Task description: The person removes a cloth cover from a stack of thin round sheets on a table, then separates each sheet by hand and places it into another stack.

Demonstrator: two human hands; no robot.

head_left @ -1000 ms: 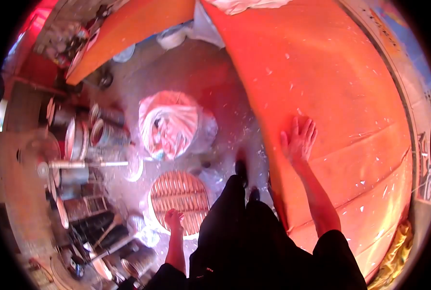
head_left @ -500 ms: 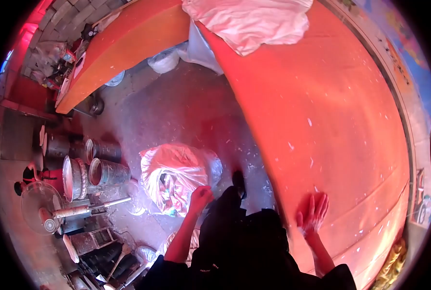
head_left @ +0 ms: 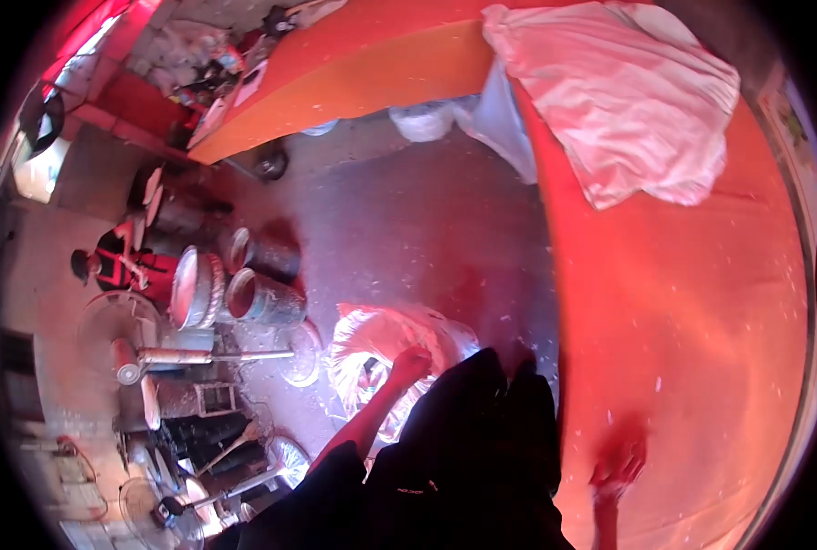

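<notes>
My left hand [head_left: 411,365] is closed, with nothing visible in it. It hangs in front of a large pale sack [head_left: 381,329] on the floor, whose mouth is rolled open around light-coloured contents; whether the hand touches the sack I cannot tell. To the right, my right hand [head_left: 621,466] is over the orange-red covered table [head_left: 692,321], blurred, with its fingers loosely bent and apart and nothing seen in them. Farther up that table lies a crumpled pale pink cloth [head_left: 624,101].
A second orange table [head_left: 372,78] runs across the back, with white bags [head_left: 422,121] beneath. On the left stand metal drums [head_left: 266,298], a pedestal fan [head_left: 129,360] and a wooden stool [head_left: 188,399]. A person in a red apron [head_left: 120,266] is beyond the drums.
The view has shifted, bringing the pink cloth nearer and more of the left side into sight. My right hand has gone from flat and spread to loosely bent. My left hand stays closed.
</notes>
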